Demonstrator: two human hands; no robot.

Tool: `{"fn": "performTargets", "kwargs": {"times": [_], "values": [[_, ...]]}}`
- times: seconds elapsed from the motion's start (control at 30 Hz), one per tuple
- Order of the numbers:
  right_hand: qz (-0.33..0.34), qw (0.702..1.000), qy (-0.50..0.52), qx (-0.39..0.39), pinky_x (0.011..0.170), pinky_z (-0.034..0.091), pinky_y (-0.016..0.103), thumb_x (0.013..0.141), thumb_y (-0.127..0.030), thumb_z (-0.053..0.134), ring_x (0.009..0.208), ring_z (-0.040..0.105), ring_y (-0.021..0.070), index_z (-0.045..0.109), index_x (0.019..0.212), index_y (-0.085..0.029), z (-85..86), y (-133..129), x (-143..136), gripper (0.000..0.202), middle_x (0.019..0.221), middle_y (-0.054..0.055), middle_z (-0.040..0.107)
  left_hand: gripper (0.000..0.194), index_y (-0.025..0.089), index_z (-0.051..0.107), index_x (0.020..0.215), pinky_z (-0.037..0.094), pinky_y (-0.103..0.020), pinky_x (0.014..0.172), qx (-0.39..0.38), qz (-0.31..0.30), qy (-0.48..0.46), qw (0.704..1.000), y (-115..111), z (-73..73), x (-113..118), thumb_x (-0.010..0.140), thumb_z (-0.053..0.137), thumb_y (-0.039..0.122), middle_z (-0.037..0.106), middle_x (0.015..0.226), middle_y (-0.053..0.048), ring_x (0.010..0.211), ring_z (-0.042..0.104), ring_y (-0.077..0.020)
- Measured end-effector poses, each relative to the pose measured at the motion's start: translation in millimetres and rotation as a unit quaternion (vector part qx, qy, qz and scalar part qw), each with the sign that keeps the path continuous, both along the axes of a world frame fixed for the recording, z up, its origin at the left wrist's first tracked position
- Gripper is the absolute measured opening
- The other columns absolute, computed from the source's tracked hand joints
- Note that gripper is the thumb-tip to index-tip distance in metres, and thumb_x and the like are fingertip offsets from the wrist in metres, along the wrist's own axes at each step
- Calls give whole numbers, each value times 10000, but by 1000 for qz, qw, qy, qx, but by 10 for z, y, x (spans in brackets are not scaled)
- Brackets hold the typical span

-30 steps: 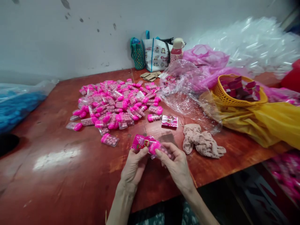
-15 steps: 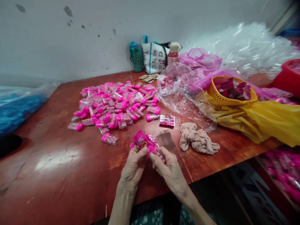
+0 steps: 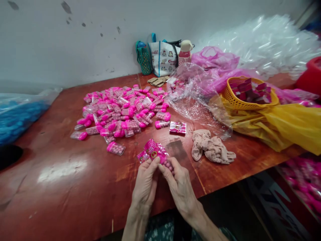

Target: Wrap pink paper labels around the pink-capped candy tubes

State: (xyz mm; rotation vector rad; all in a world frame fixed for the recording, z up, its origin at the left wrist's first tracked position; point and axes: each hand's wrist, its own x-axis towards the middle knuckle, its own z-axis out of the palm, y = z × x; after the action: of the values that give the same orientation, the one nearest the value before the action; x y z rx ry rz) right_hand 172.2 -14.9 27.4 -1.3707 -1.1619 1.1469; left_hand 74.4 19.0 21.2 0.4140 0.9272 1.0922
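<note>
My left hand point(image 3: 145, 182) is closed, with its thumb and fingers pinching a pink printed wrapper point(image 3: 153, 149) that sticks up above them. In my right hand point(image 3: 181, 184) is a small clear candy tube point(image 3: 168, 164) filled with pink balls, its lower part covered by the fingers. The two thumbs nearly meet at the tube's cap end, which is mostly hidden. Beyond the hands lies a heap of pink-capped candy tubes point(image 3: 120, 110). One tube point(image 3: 115, 148) rests apart, nearer me. A small stack of printed pink cards or packets point(image 3: 178, 128) sits just ahead of my hands.
Right of my hands lie crumpled beige gloves point(image 3: 210, 147). Farther right, a yellow basket point(image 3: 229, 97) of dark pink packets stands on a yellow plastic bag point(image 3: 291, 124). Clear film point(image 3: 193, 100) spreads behind. A bag of blue items point(image 3: 22, 113) is at left; a tote bag point(image 3: 163, 60) stands against the wall.
My thumbs have come closer together over the tube's cap end, and less of the pink cap shows. The wrapper has shifted slightly in my left hand. The view has moved a little.
</note>
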Motion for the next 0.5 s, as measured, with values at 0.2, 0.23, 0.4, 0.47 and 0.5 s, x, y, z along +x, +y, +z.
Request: {"fn": "performTargets", "kwargs": {"times": [0.2, 0.23, 0.4, 0.47, 0.5], "values": [[68, 995, 70, -31, 528, 409, 226, 869, -400, 494, 580, 515, 125, 561, 998, -194, -82, 4, 46, 252, 714, 4, 580, 163, 115, 685, 710, 525, -216, 591, -5, 36, 4, 999, -38, -35, -67, 677, 726, 269, 678, 655, -39, 604, 627, -130], [80, 993, 78, -39, 513, 406, 222, 874, -405, 483, 553, 503, 116, 557, 1008, -189, -78, 3, 53, 265, 700, -2, 573, 174, 113, 686, 720, 526, -221, 590, -4, 45, 7, 999, -29, -23, -88, 674, 727, 277, 680, 668, -42, 613, 630, -136], [71, 997, 23, -16, 665, 445, 243, 917, -332, 417, 690, 553, 134, 563, 958, -192, 14, -35, 34, 207, 769, 13, 596, 168, 94, 693, 758, 526, -238, 592, -7, 60, 28, 998, -4, 55, -93, 644, 746, 205, 679, 663, -51, 598, 627, -141], [59, 998, -1, -4, 742, 444, 267, 921, -299, 407, 785, 566, 156, 548, 1014, -194, 43, -59, 2, 199, 847, 33, 611, 151, 90, 692, 718, 523, -237, 583, -15, 60, 36, 997, -12, 74, -65, 629, 753, 197, 661, 605, -39, 564, 614, -133], [53, 999, -3, -3, 753, 443, 273, 921, -289, 403, 803, 567, 161, 538, 1034, -191, 50, -66, -15, 201, 876, 41, 613, 147, 91, 690, 694, 520, -233, 578, -20, 60, 37, 997, -18, 82, -56, 620, 759, 199, 650, 581, -32, 547, 605, -126]]}}
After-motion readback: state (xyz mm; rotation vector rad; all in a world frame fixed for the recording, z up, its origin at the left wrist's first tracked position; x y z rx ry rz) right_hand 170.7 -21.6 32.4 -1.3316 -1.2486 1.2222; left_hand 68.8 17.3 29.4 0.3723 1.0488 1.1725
